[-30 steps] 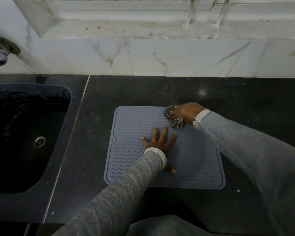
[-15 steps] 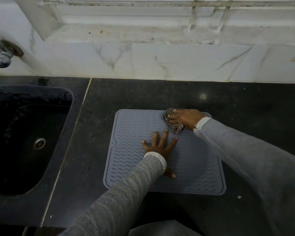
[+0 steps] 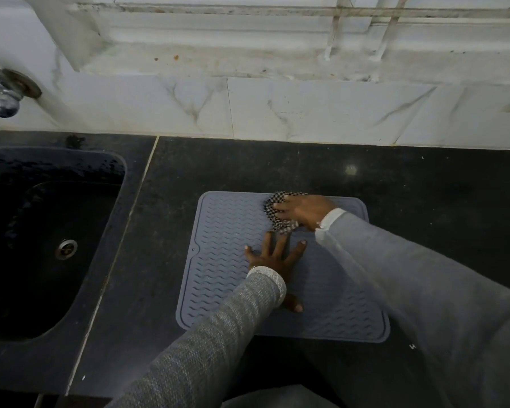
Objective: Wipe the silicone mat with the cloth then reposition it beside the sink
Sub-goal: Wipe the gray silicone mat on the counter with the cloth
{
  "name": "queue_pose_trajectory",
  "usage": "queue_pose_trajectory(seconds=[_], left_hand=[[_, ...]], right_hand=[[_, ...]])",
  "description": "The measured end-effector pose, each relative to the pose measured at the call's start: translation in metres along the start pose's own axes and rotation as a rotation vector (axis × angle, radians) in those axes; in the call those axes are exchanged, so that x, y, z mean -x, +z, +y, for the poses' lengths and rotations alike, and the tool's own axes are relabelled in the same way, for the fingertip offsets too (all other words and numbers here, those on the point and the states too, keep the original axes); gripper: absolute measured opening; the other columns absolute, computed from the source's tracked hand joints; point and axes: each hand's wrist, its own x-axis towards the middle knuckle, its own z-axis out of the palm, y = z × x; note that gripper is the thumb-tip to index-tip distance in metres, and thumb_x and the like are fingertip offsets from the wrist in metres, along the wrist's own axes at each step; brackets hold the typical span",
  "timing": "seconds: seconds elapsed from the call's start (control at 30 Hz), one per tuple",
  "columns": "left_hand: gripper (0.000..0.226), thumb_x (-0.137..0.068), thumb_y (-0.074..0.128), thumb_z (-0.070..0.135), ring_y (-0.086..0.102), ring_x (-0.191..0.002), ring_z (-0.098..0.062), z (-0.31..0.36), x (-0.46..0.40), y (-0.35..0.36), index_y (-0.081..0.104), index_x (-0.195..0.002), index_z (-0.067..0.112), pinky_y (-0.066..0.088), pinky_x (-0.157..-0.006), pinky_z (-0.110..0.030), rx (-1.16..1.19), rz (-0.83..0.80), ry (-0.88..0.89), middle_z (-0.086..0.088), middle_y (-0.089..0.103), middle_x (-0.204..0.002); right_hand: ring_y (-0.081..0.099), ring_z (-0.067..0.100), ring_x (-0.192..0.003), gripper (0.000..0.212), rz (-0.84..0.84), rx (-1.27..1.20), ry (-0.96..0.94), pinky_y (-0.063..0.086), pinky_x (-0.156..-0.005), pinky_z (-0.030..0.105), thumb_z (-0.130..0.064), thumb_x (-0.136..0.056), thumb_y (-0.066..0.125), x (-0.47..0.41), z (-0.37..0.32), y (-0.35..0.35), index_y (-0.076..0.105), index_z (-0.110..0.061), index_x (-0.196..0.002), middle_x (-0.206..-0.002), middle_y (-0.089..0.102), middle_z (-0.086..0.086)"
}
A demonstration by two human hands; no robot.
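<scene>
Clenched round the checked cloth (image 3: pixel 278 214), the right hand's (image 3: pixel 305 212) grip is seen in the head view at the far edge of the silicone mat (image 3: pixel 218 260), the wad pressed onto the ribbed surface. Over the last second the cloth has been drawn leftward along that edge, from the far right corner toward the middle. The left hand (image 3: pixel 273 265) is kept flat, fingers spread, pinning the mat to the dark worktop (image 3: pixel 171 201). Wiping is judged under way; the mat is not yet moved beside the sink (image 3: pixel 42 231), which lies apart to the left.
</scene>
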Motion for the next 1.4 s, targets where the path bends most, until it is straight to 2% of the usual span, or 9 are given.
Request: queue_pose_trajectory(seconds=[0.17, 0.3, 0.57, 0.77, 0.83, 0.93, 1.1, 1.3, 1.4], left_hand=[[0.138, -0.051, 0.076, 0.07, -0.026, -0.139, -0.039, 0.001, 0.001, 0.0, -0.025, -0.142, 0.044, 0.004, -0.099, -0.079, -0.014, 0.037, 0.003, 0.001, -0.04, -0.149], [0.138, -0.051, 0.076, 0.07, -0.027, -0.139, -0.039, 0.001, 0.001, 0.001, -0.026, -0.142, 0.045, 0.002, -0.098, -0.079, -0.007, 0.028, 0.004, 0.001, -0.039, -0.149], [0.136, -0.053, 0.073, 0.073, -0.026, -0.14, -0.038, 0.0, -0.001, 0.0, -0.03, -0.139, 0.046, -0.004, -0.098, -0.078, -0.008, -0.019, -0.01, -0.002, -0.029, -0.154], [0.136, -0.054, 0.074, 0.071, -0.027, -0.139, -0.039, 0.001, 0.004, -0.003, -0.026, -0.142, 0.044, 0.003, -0.099, -0.079, -0.015, 0.021, 0.006, 0.0, -0.04, -0.149], [0.136, -0.054, 0.074, 0.07, -0.026, -0.14, -0.039, 0.001, 0.005, -0.003, -0.026, -0.142, 0.044, 0.003, -0.099, -0.079, -0.012, 0.027, 0.008, 0.0, -0.04, -0.149], [0.135, -0.055, 0.074, 0.07, -0.026, -0.14, -0.039, 0.0, 0.004, -0.002, -0.025, -0.142, 0.044, 0.003, -0.099, -0.079, -0.003, 0.029, 0.012, 0.0, -0.038, -0.15], [0.136, -0.054, 0.072, 0.073, -0.026, -0.14, -0.039, 0.0, 0.002, -0.001, -0.028, -0.141, 0.043, -0.002, -0.098, -0.079, -0.008, 0.001, 0.002, -0.001, -0.036, -0.151], [0.137, -0.052, 0.074, 0.072, -0.027, -0.139, -0.039, -0.001, 0.001, 0.002, -0.026, -0.141, 0.043, 0.0, -0.098, -0.079, -0.014, 0.041, 0.01, 0.0, -0.037, -0.151], [0.137, -0.053, 0.074, 0.072, -0.027, -0.139, -0.039, -0.002, 0.003, 0.003, -0.025, -0.143, 0.042, 0.001, -0.1, -0.078, -0.004, 0.058, 0.027, 0.0, -0.039, -0.15]], right_hand=[[0.053, 0.03, -0.12, 0.043, -0.083, 0.009, 0.139, 0.046, -0.099, 0.037, -0.034, -0.094, 0.05, 0.019, 0.031, -0.007, 0.046, -0.028, -0.136, -0.136, 0.053, 0.009], [0.062, 0.029, -0.105, 0.032, 0.09, -0.133, 0.151, 0.052, -0.089, 0.038, -0.041, -0.088, 0.056, 0.009, 0.016, -0.025, 0.066, -0.025, -0.114, -0.119, 0.066, 0.007], [0.026, 0.02, -0.142, 0.043, 0.038, -0.289, 0.108, 0.022, -0.118, 0.039, -0.031, -0.1, 0.034, -0.002, -0.009, -0.005, 0.038, -0.023, -0.142, -0.154, 0.029, 0.0], [0.061, 0.03, -0.108, 0.032, -0.054, -0.031, 0.181, 0.051, -0.093, 0.041, -0.032, -0.091, 0.055, 0.019, 0.021, -0.022, 0.061, -0.022, -0.121, -0.122, 0.063, 0.01], [0.063, 0.027, -0.101, 0.03, -0.006, -0.103, 0.184, 0.053, -0.09, 0.041, -0.038, -0.09, 0.056, 0.013, 0.017, -0.031, 0.066, -0.021, -0.112, -0.114, 0.067, 0.007], [0.057, 0.027, -0.115, 0.037, 0.122, -0.223, 0.162, 0.046, -0.099, 0.043, -0.042, -0.093, 0.048, -0.007, -0.007, -0.037, 0.061, -0.022, -0.121, -0.128, 0.061, 0.006], [0.027, 0.024, -0.141, 0.047, 0.02, -0.221, 0.066, 0.025, -0.116, 0.042, -0.033, -0.098, 0.038, -0.016, -0.024, -0.021, 0.033, -0.022, -0.144, -0.155, 0.027, 0.001], [0.031, 0.022, -0.139, 0.047, -0.134, -0.042, 0.108, 0.031, -0.113, 0.042, -0.03, -0.097, 0.043, 0.015, 0.021, -0.003, 0.034, -0.028, -0.143, -0.154, 0.029, -0.002], [0.037, 0.022, -0.135, 0.044, -0.054, -0.091, 0.138, 0.034, -0.11, 0.04, -0.022, -0.095, 0.046, 0.014, 0.024, 0.002, 0.041, -0.026, -0.139, -0.149, 0.038, 0.001]])
